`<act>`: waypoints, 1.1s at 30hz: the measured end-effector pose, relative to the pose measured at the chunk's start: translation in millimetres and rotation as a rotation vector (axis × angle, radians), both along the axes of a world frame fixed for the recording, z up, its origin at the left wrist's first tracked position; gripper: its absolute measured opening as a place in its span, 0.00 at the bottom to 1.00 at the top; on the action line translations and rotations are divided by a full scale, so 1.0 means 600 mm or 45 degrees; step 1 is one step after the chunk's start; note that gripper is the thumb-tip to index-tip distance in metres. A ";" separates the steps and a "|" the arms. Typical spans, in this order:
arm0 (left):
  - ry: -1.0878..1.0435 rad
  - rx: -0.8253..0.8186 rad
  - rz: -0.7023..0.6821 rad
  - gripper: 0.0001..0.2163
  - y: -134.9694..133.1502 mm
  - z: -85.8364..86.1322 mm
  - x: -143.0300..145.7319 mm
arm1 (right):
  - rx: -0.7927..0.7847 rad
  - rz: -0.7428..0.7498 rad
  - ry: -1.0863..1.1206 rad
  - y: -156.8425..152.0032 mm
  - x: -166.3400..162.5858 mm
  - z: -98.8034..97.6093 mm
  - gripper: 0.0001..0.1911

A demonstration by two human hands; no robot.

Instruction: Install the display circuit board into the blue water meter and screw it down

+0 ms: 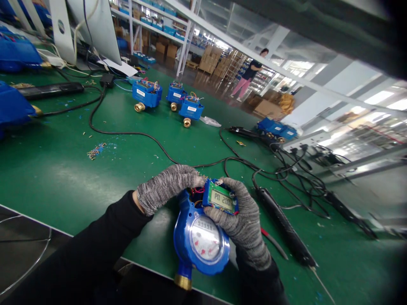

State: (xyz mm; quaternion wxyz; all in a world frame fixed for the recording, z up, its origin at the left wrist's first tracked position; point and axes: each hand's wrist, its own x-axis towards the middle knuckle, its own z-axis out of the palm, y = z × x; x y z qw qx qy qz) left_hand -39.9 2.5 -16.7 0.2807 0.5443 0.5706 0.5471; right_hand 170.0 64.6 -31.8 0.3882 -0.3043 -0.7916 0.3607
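Observation:
A blue water meter (203, 245) with a round dial and brass end lies near the front edge of the workbench. Above the dial, my right hand (243, 218), in a grey knit glove, grips a small LCD display module (221, 198) with a green circuit board, thumb at its lower edge and fingers behind. Thin red wires (197, 190) run from the meter's opened housing beside it. My left hand (173, 184), gloved too, is closed at the housing's back left, fingertips near the module's upper left corner. What it pinches is hidden.
Several blue meters (148, 94) stand farther back on the green workbench (133, 148). Black electric screwdrivers (286, 226) and red-handled pliers (274, 242) lie at right, among cables (241, 159). Small screws (95, 151) lie at left. A person (251, 74) stands beyond the bench.

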 end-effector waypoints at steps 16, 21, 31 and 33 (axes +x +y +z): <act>-0.477 -0.141 -0.316 0.08 -0.003 -0.001 -0.008 | -0.124 0.028 0.094 -0.002 -0.001 0.001 0.32; -0.503 -0.178 -0.310 0.10 -0.011 0.006 -0.004 | -0.176 0.030 0.100 -0.003 0.000 0.000 0.33; -0.348 -0.171 -0.389 0.19 -0.015 0.011 0.000 | -0.142 0.051 0.145 -0.002 -0.002 -0.001 0.32; -0.206 -0.049 -0.372 0.15 -0.010 0.009 -0.002 | -0.130 0.032 0.159 -0.002 -0.004 -0.002 0.32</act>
